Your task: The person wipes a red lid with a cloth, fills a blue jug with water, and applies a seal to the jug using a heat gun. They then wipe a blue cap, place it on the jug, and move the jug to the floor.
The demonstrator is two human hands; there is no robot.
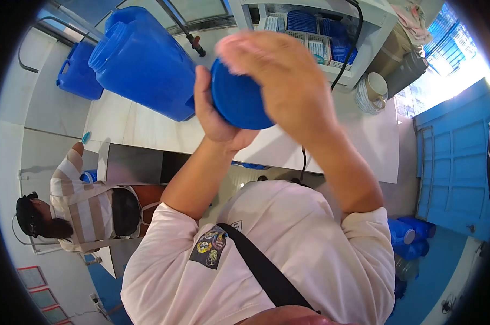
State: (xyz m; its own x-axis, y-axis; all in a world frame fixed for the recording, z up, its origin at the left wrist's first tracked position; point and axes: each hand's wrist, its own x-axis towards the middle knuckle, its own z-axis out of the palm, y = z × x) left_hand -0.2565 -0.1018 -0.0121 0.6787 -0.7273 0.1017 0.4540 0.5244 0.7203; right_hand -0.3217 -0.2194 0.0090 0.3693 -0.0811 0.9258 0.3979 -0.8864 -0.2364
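In front of my chest, my left hand is closed around a round, flat blue lid, with the thumb along its left edge and the palm under it. Across the lid's upper right side lies my right hand, its fingers stretched out and smeared by motion. Whether the right fingers touch the lid is hard to tell. To the left, a large blue jug stands on the white counter, its wide neck turned left.
A smaller blue jug is farther left. A white shelf holds baskets of blue packs. A mug sits at the counter's right end. Another person is at the left. Blue containers lie near the blue door.
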